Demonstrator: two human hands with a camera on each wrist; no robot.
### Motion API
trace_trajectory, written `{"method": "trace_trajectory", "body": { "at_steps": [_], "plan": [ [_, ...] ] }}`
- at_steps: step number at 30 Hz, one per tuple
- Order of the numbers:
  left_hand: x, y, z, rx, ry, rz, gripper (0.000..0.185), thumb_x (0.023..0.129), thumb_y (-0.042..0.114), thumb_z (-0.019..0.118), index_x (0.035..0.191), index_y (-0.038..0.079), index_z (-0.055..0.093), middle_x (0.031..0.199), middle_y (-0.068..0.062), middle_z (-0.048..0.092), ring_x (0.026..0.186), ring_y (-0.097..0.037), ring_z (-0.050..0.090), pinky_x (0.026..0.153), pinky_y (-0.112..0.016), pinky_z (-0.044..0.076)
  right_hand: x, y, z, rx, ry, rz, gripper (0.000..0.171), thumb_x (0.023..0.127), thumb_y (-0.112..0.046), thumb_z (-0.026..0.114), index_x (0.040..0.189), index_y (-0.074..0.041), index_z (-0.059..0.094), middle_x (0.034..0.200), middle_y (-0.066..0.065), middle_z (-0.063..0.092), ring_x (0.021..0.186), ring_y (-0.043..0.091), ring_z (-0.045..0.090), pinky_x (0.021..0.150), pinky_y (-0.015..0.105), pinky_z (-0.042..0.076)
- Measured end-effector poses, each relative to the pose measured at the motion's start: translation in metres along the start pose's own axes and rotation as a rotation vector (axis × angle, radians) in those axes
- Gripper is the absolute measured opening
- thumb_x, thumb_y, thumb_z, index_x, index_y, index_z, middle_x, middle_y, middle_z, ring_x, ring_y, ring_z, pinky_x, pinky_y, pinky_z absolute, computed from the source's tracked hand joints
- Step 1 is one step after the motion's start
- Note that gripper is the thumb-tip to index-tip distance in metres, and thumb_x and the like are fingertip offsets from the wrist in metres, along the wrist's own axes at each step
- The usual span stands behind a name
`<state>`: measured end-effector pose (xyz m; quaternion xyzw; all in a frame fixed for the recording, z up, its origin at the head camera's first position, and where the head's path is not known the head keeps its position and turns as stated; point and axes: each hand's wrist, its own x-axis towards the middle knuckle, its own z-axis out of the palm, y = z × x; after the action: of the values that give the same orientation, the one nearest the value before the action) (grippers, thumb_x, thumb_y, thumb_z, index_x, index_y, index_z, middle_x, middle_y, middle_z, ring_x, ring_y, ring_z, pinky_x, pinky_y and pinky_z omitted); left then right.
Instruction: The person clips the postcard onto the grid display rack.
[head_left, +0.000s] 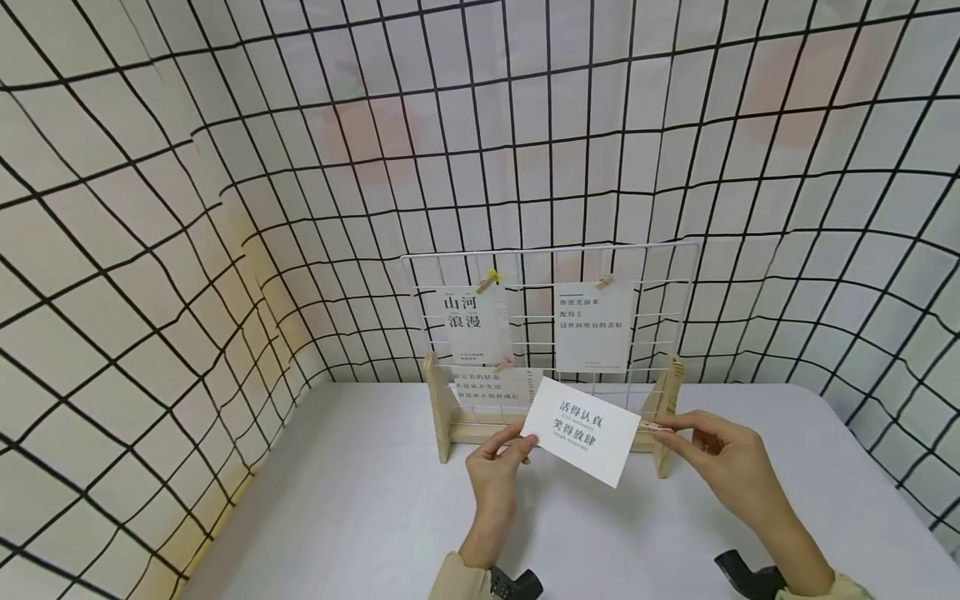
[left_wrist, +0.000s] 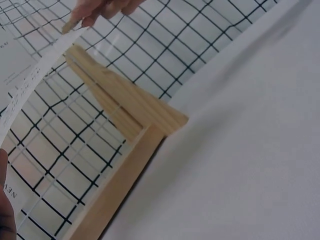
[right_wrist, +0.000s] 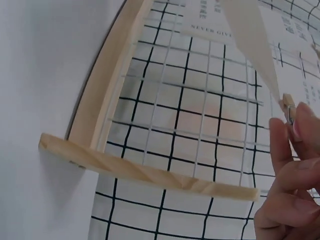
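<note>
A white card (head_left: 581,432) with printed characters is held up, tilted, in front of a white wire grid rack on a wooden stand (head_left: 480,432). My left hand (head_left: 495,475) pinches its left edge between thumb and fingers. At the card's right edge my right hand (head_left: 723,462) pinches a small wooden clothespin (right_wrist: 288,107), whose tip meets the card. In the left wrist view the card (left_wrist: 30,85) is seen nearly edge-on and bends slightly. Only a little of the left hand (left_wrist: 6,210) shows there.
Two cards, one left (head_left: 472,333) and one right (head_left: 592,337), hang on the rack from clothespins. Lower left hangs another card (head_left: 491,387), partly behind the held one. The rack stands on a white table (head_left: 337,500), with a black grid wall (head_left: 525,125) behind.
</note>
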<state>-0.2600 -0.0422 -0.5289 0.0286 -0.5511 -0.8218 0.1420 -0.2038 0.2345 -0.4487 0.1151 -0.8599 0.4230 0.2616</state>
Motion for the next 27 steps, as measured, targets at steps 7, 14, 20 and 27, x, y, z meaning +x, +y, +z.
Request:
{"method": "trace_trajectory", "body": {
  "at_steps": [7,14,20,27],
  "plan": [
    [-0.001,0.005,0.001,0.026,0.014,0.018,0.031,0.078,0.0,0.087,0.106,-0.009,0.076,0.082,-0.002,0.075,0.063,-0.007,0.068,0.059,-0.019,0.053,0.0,-0.005,0.003,0.052,-0.01,0.128,0.017,0.092,-0.017,0.08,0.108,-0.013,0.08,0.062,-0.004,0.058,0.046,0.011,0.046,0.04,0.026,0.035],
    [-0.004,0.007,0.005,-0.019,-0.023,0.004,0.034,0.078,-0.003,0.086,0.107,-0.014,0.073,0.089,-0.001,0.077,0.065,-0.005,0.068,0.06,-0.018,0.054,0.001,-0.005,0.007,0.128,-0.054,0.194,0.021,0.095,-0.021,0.077,0.114,-0.01,0.079,0.074,-0.012,0.07,0.048,0.012,0.051,0.042,0.026,0.038],
    [-0.002,0.004,0.003,-0.011,-0.083,-0.004,0.031,0.079,-0.007,0.084,0.105,-0.019,0.071,0.091,-0.007,0.079,0.067,-0.005,0.071,0.061,-0.018,0.056,0.005,-0.002,0.006,0.112,-0.025,0.183,0.021,0.095,-0.018,0.077,0.112,-0.006,0.078,0.064,-0.01,0.063,0.048,0.011,0.05,0.042,0.027,0.037],
    [0.006,0.002,-0.003,0.13,-0.221,-0.006,0.026,0.079,-0.006,0.084,0.104,-0.009,0.078,0.099,-0.019,0.08,0.072,-0.007,0.076,0.063,-0.019,0.057,0.016,0.009,0.007,0.048,-0.001,0.174,0.021,0.095,-0.02,0.077,0.112,-0.008,0.079,0.062,-0.006,0.06,0.049,0.011,0.05,0.04,0.026,0.034]
  ]
}}
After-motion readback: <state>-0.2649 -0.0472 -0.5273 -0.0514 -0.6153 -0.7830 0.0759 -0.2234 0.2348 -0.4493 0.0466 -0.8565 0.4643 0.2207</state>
